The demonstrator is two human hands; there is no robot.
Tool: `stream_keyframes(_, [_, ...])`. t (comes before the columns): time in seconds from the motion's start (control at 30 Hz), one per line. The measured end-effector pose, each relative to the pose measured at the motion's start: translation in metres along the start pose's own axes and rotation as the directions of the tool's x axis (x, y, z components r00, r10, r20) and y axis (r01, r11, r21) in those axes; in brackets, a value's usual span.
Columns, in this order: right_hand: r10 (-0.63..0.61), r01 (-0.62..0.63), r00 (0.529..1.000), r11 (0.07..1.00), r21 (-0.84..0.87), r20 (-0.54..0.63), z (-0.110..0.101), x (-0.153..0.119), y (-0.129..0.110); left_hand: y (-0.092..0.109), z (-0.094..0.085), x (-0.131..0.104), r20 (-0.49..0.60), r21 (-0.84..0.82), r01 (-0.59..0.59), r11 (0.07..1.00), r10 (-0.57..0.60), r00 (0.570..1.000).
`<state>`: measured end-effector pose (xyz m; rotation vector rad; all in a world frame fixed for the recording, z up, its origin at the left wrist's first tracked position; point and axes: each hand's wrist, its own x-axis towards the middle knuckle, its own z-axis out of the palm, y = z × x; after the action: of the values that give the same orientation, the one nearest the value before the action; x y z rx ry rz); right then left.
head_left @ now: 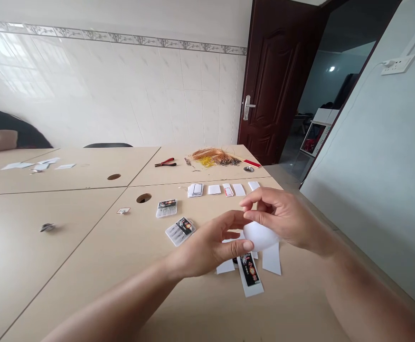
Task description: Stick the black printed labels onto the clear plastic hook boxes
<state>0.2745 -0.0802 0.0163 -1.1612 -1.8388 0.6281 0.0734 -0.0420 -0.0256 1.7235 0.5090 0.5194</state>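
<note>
A curved piece of white paper (pixel 260 236) is held up over the table between my two hands. My left hand (pixel 221 244) grips its left edge, with the thumb in front and the fingers curled behind. My right hand (pixel 282 213) is closed at its upper edge, thumb and index finger nearly together; whatever is in that pinch is too small to make out. Below the hands lies a white card with a black printed label (pixel 250 270), with other white paper slips (pixel 272 259) around it, partly hidden by the hands.
Two clear plastic boxes with black labels (pixel 181 231) (pixel 167 208) lie left of my hands. Small card stacks (pixel 195 190) form a row behind. Farther back are red-handled pliers (pixel 165 163) and copper-coloured wire strands (pixel 211 154). A person's arm (pixel 4 139) rests at the far left.
</note>
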Motion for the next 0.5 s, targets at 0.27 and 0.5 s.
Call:
stream_keyframes(0.27, [0.065, -0.059, 0.998, 0.970, 0.237, -0.016, 0.000, 0.002, -0.002, 0.016, 0.003, -0.003, -0.296, -0.174, -0.057, 0.983, 0.003, 0.955])
stream_keyframes(0.5, [0.151, -0.139, 0.988, 0.934, 0.329, -0.013, -0.004, 0.002, -0.003, 0.027, -0.001, -0.007, -0.409, -0.252, -0.190, 0.949, 0.073, 0.909])
